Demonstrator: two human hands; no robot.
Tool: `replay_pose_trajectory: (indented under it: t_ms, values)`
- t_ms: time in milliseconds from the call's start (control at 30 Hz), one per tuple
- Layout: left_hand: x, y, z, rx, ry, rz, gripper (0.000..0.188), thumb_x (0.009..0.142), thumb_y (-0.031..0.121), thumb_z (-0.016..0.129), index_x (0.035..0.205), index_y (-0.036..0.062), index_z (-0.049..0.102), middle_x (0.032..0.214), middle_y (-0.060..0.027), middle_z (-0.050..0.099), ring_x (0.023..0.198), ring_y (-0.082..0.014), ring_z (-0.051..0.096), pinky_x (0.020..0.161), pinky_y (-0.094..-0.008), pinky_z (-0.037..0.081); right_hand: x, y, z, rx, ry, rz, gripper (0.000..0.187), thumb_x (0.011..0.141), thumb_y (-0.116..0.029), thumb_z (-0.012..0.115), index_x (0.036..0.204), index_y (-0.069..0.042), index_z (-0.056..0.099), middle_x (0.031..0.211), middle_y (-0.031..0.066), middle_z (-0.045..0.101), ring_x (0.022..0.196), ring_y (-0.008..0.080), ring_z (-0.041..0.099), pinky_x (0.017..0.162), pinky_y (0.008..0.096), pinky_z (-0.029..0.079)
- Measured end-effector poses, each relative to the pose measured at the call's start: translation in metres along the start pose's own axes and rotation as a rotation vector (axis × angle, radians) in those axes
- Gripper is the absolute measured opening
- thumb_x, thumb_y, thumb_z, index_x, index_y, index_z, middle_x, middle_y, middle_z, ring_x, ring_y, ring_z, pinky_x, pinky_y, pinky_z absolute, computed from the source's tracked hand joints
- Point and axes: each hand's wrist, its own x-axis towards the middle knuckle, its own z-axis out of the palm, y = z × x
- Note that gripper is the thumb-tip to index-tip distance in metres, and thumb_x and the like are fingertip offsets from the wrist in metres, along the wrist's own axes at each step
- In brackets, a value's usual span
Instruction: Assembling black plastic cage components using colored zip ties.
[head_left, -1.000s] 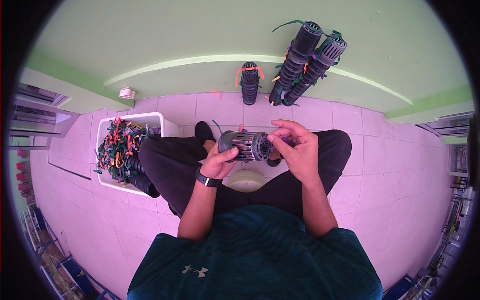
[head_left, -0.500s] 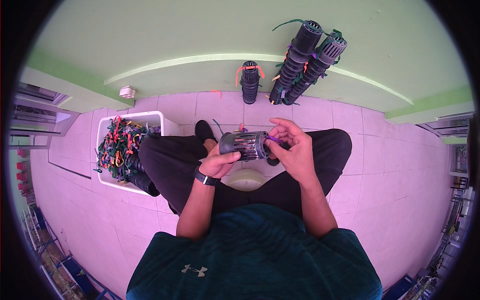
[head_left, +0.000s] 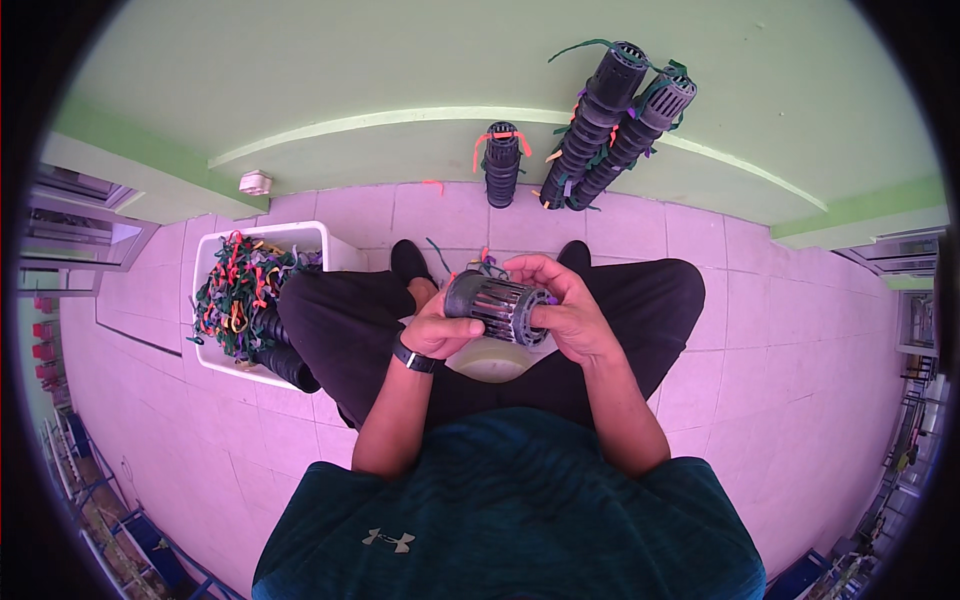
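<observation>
A black slotted plastic pot (head_left: 495, 308) lies on its side above my lap, between my two hands. My left hand (head_left: 440, 328) is wrapped round its left end, the thumb along the near side. At the right end my right hand (head_left: 568, 315) grips the rim, thumb at the opening and fingers curled over the far side. A scrap of purple strip (head_left: 552, 300) shows between these fingers and the rim; most of it is hidden. Behind the pot, coloured strips (head_left: 487, 262) lie on the floor, partly covered.
A white tub (head_left: 325, 240) left of my legs holds tangled coloured strips (head_left: 245, 295) and black pots (head_left: 285, 365). Against the green wall stand a short pot stack (head_left: 501, 170) and two taller stacks (head_left: 590, 125). A pale round object (head_left: 492, 362) sits between my legs.
The pot has tilted, its right end now lower and nearer me. My right hand has moved left from pulling at the purple strip to closing round the rim.
</observation>
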Motion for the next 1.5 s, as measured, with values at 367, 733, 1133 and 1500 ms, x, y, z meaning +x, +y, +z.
replay_pose_trajectory:
  t_ms: [367, 733, 1133, 1500]
  values:
    - [-0.005, 0.010, -0.009, -0.020, 0.205, -0.014, 0.057, 0.084, 0.007, 0.070, 0.135, -0.0046, 0.047, 0.132, -0.0204, 0.058, 0.120, -0.0300, 0.059, 0.103, -0.0463, 0.045, -0.011, -0.026, -0.004, -1.211, 0.143, -0.691, 0.034, 0.068, -0.009, 0.085, 0.100, -0.008, 0.073, 0.126, 0.0094, 0.060, 0.117, 0.0257, 0.052, 0.087, 0.0307, 0.047]
    - [-0.010, 0.014, -0.015, -0.005, 0.154, -0.068, 0.055, 0.085, 0.006, 0.068, 0.134, -0.0041, 0.047, 0.126, -0.0180, 0.062, 0.114, -0.0290, 0.062, 0.097, -0.0439, 0.050, -0.006, -0.031, 0.008, -1.028, -0.061, -0.345, 0.012, 0.083, -0.012, 0.073, 0.093, -0.005, 0.072, 0.132, 0.0081, 0.057, 0.126, 0.0322, 0.047, 0.102, 0.0447, 0.041]
    - [0.005, 0.001, -0.008, 0.095, 0.419, -0.103, 0.024, 0.090, 0.016, 0.070, 0.109, 0.0046, 0.062, 0.093, -0.0004, 0.067, 0.083, -0.0101, 0.065, 0.071, -0.0290, 0.053, -0.002, -0.040, 0.036, -0.295, -0.136, -0.325, 0.011, 0.094, -0.006, 0.064, 0.103, 0.001, 0.064, 0.093, 0.0081, 0.069, 0.084, 0.0154, 0.060, 0.076, 0.0262, 0.049]
    - [-0.008, 0.009, -0.027, -0.045, 0.364, -0.003, 0.034, 0.095, 0.017, 0.062, 0.124, -0.0002, 0.057, 0.118, -0.0138, 0.066, 0.105, -0.0260, 0.067, 0.090, -0.0445, 0.055, -0.014, -0.034, -0.014, -0.217, 0.232, -0.277, 0.013, 0.095, -0.008, 0.066, 0.104, 0.000, 0.070, 0.080, -0.0003, 0.063, 0.068, 0.0034, 0.052, 0.057, 0.0174, 0.038]
